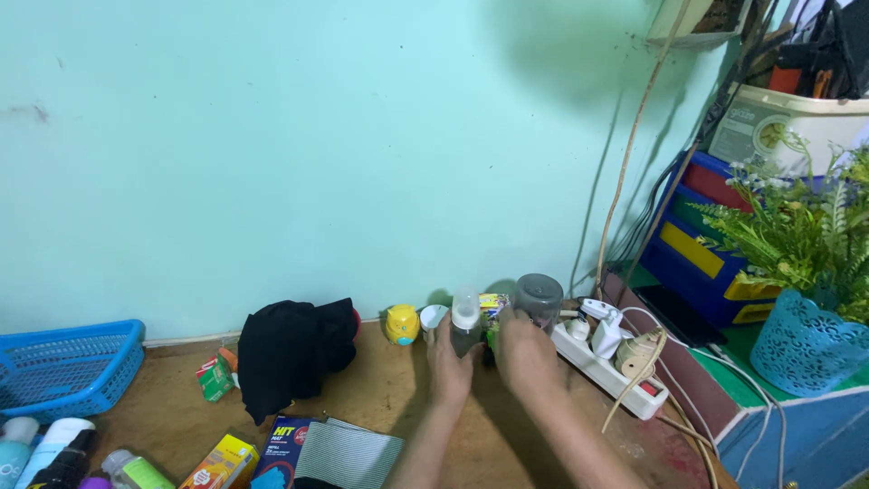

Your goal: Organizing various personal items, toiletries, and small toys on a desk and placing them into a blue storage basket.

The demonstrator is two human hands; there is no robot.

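Your brown floor (389, 398) carries: blue basket (68, 367), black cloth (290, 353), yellow round toy (401, 324), white power strip (608, 371), small boxes (222, 464), bottles (41, 451).

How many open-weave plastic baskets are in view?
2. A blue open-weave plastic basket sits on the floor at far left by the wall; a turquoise open-weave plastic basket holding the green plant stands at right. Clutter may hide others.

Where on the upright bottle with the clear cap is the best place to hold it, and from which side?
Probably the bottle body below the cap, from the near left, where the left hand already is. It stands upright; the wall is behind, and the right hand and dark jar crowd its right.
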